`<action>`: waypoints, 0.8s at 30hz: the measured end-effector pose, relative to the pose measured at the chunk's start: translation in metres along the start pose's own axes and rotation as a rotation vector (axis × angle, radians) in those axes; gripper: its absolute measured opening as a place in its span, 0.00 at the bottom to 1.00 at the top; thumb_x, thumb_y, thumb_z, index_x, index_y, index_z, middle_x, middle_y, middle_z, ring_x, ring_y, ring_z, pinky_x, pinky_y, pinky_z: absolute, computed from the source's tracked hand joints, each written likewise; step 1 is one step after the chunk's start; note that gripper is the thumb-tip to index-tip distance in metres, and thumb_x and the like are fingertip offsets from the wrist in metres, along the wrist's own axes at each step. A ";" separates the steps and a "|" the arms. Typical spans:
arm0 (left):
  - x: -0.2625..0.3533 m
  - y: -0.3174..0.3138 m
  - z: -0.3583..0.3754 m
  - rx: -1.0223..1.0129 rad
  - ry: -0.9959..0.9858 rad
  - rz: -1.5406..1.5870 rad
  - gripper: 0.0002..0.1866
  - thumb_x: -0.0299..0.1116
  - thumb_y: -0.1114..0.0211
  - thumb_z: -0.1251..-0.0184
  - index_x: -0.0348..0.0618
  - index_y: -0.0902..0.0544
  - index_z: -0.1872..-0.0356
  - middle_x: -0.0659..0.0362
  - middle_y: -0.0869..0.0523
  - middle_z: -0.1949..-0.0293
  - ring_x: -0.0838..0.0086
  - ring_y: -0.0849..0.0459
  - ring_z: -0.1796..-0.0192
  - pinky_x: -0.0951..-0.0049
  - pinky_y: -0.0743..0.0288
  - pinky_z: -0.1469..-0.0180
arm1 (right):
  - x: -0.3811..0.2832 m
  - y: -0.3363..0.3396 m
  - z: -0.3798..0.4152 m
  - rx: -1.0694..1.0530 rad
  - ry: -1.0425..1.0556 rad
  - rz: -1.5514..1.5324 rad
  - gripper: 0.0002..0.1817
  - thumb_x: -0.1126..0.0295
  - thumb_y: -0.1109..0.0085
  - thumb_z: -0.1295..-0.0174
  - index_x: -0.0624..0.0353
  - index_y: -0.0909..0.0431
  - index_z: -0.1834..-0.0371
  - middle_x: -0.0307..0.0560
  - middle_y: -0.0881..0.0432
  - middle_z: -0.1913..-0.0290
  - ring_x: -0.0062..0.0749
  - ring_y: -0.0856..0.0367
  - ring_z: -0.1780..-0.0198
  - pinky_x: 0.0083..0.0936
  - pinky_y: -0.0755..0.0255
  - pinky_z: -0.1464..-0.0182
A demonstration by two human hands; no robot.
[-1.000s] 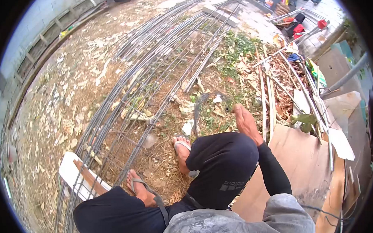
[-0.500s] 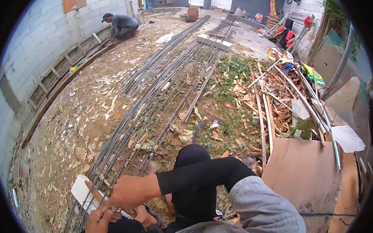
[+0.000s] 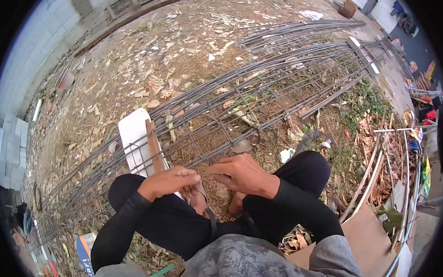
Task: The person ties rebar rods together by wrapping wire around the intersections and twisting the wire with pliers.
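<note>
Head view, left hand (image 3: 168, 182) beside right hand (image 3: 247, 174), label (image 3: 85, 250) perhaps "URE"

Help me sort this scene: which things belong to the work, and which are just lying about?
Likely part of the work:
steel-bar cage, directly in front
white block, beneath the cage
wooden strip, along the block

Probably just lying about:
brown board, lower right
green strip, bottom
white scrap, right of centre

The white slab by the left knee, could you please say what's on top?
A brown wooden strip and steel rods lie over the white slab; the surface beneath them is hidden.
</note>
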State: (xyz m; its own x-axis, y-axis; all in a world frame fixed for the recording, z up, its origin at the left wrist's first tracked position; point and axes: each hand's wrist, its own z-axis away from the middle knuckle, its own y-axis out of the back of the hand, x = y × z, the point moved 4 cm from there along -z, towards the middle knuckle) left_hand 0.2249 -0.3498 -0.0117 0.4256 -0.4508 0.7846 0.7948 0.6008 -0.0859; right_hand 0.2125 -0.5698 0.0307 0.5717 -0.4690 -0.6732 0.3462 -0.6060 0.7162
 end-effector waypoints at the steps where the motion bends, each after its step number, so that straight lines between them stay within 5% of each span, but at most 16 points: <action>1: -0.014 0.004 -0.012 -0.069 0.021 -0.043 0.22 0.48 0.43 0.19 0.37 0.13 0.57 0.58 0.12 0.67 0.76 0.12 0.64 0.74 0.18 0.58 | 0.002 -0.007 0.002 -0.040 -0.025 0.013 0.12 0.66 0.34 0.35 0.49 0.13 0.49 0.48 0.11 0.62 0.50 0.13 0.64 0.39 0.20 0.62; 7: 0.023 0.046 -0.034 -0.006 -0.043 -0.543 0.26 0.53 0.41 0.22 0.37 0.13 0.50 0.56 0.10 0.60 0.68 0.12 0.57 0.67 0.20 0.48 | 0.025 -0.015 -0.025 0.003 -0.103 0.001 0.10 0.68 0.36 0.36 0.53 0.12 0.53 0.52 0.12 0.64 0.51 0.13 0.63 0.42 0.21 0.62; 11: 0.034 0.151 -0.075 0.344 -0.298 -0.695 0.25 0.53 0.36 0.28 0.44 0.12 0.43 0.48 0.10 0.51 0.59 0.12 0.46 0.61 0.22 0.44 | 0.051 0.032 -0.071 0.161 -0.360 0.048 0.10 0.68 0.38 0.33 0.59 0.13 0.54 0.56 0.14 0.70 0.48 0.15 0.71 0.38 0.24 0.66; 13: 0.028 0.207 -0.095 0.621 -0.183 -0.773 0.23 0.52 0.34 0.31 0.44 0.10 0.47 0.44 0.10 0.51 0.53 0.12 0.47 0.58 0.22 0.43 | 0.063 0.052 -0.088 0.232 -0.500 0.079 0.11 0.68 0.38 0.32 0.60 0.13 0.53 0.57 0.15 0.71 0.45 0.17 0.75 0.36 0.27 0.68; 16: -0.019 0.271 -0.143 0.743 -0.068 -0.708 0.22 0.49 0.34 0.30 0.38 0.09 0.55 0.43 0.10 0.57 0.50 0.12 0.54 0.56 0.21 0.47 | 0.102 0.029 -0.091 0.288 -0.492 0.010 0.11 0.68 0.39 0.31 0.60 0.12 0.52 0.57 0.16 0.73 0.41 0.21 0.78 0.33 0.31 0.71; 22: -0.083 0.275 -0.215 0.633 0.152 -0.552 0.22 0.52 0.34 0.29 0.42 0.08 0.55 0.43 0.10 0.60 0.50 0.11 0.54 0.55 0.21 0.48 | 0.160 -0.052 -0.073 0.200 -0.657 -0.073 0.16 0.60 0.38 0.31 0.59 0.12 0.51 0.60 0.16 0.74 0.48 0.16 0.72 0.40 0.26 0.65; 24: -0.096 0.288 -0.232 0.473 0.127 -0.422 0.23 0.52 0.34 0.29 0.41 0.08 0.54 0.48 0.08 0.59 0.58 0.10 0.57 0.61 0.18 0.48 | 0.169 -0.078 -0.070 0.127 -0.714 -0.076 0.17 0.58 0.39 0.31 0.59 0.12 0.51 0.61 0.16 0.73 0.52 0.14 0.70 0.43 0.25 0.63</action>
State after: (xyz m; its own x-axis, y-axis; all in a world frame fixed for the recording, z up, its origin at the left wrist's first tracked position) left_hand 0.5132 -0.2866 -0.2543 0.1887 -0.7691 0.6107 0.6406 0.5677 0.5170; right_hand 0.3341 -0.5575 -0.1261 -0.0899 -0.7014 -0.7070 0.2520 -0.7028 0.6652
